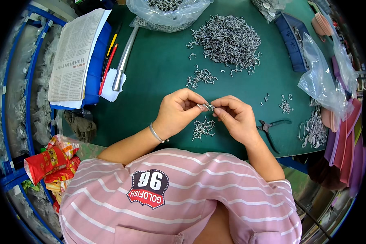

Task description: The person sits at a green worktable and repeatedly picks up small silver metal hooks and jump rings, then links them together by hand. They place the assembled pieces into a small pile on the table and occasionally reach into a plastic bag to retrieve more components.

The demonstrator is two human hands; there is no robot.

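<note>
My left hand (174, 110) and my right hand (239, 118) meet over the middle of the green table. Between their fingertips they pinch a small silver metal piece (208, 107), partly covered by the fingers; its exact shape is too small to make out. Just below it, close to my chest, lies a small heap of silver pieces (203, 128). Another small heap of curved, open ring-like pieces (201, 77) sits beyond my hands. Further back is a large mound of similar silver pieces (227, 40). Pliers with dark handles (267, 127) rest beside my right wrist.
At left, a tapered metal ring mandrel (126, 59), a red pencil (108, 70) and a blue bin (96, 61) topped with newspaper. A bag of metal parts (166, 16) stands at the back. To the right are a blue tray (289, 38), plastic bags and silver pieces (315, 128).
</note>
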